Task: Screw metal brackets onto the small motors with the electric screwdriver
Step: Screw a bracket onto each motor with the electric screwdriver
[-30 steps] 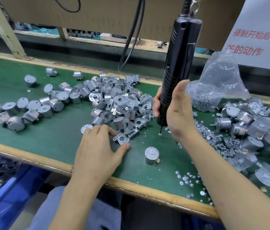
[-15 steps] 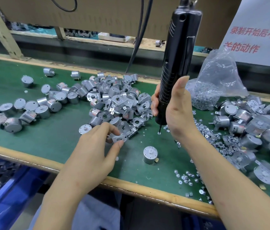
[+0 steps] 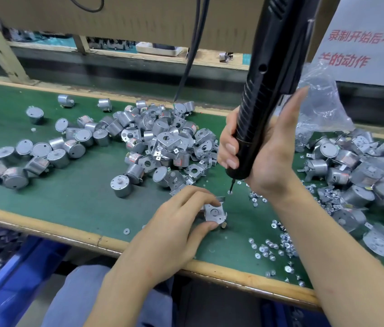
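My left hand [image 3: 177,228] pinches a metal bracket [image 3: 214,212] between thumb and fingers, set on top of a small motor near the mat's front; the motor beneath is mostly hidden by the bracket and my fingers. My right hand [image 3: 260,159] grips the black electric screwdriver [image 3: 268,86], held upright and slightly tilted. Its bit tip [image 3: 230,188] touches a single screw [image 3: 229,192] on the green mat, just above and right of the bracket.
A heap of loose motors and brackets [image 3: 162,142] lies behind my left hand. More motors [image 3: 40,149] spread to the left. Loose screws [image 3: 271,249] scatter at the front right, bracketed motors [image 3: 356,175] pile on the right, with a plastic screw bag [image 3: 320,109] behind. A blue bin [image 3: 2,274] sits below the bench edge.
My left hand picked a bracket out of the heap and carried it right onto the lone motor. The screwdriver stayed nearly in place, its tip down at a screw.
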Motion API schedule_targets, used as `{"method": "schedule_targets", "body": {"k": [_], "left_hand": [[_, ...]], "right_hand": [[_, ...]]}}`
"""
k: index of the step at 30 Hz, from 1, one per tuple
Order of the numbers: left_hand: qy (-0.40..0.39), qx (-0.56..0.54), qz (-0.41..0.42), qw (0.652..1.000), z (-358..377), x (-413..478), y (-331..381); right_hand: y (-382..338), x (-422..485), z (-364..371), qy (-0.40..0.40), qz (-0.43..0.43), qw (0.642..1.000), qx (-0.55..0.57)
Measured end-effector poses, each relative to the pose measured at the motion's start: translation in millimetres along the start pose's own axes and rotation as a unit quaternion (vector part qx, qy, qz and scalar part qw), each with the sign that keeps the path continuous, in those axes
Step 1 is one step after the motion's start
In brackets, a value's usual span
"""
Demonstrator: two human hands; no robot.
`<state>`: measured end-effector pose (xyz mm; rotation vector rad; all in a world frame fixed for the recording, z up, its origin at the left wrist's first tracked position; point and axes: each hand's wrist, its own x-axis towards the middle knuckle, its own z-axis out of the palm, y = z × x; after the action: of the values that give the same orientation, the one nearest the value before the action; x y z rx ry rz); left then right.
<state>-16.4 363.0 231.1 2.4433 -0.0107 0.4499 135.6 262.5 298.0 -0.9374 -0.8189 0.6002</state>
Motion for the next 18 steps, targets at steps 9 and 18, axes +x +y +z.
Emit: {"method": "schedule_targets", "body": {"k": [9,18], "left_hand": [[-0.001,-0.011,-0.014,1.0,4,-1,-6],[0.028,-0.014,0.018,0.999,4,1,-5]], "right_hand": [[-9,-10,8,-0.107,0.031,0.988,0.103],[6,-13,19,-0.167,0.085,0.973,0.136]]}}
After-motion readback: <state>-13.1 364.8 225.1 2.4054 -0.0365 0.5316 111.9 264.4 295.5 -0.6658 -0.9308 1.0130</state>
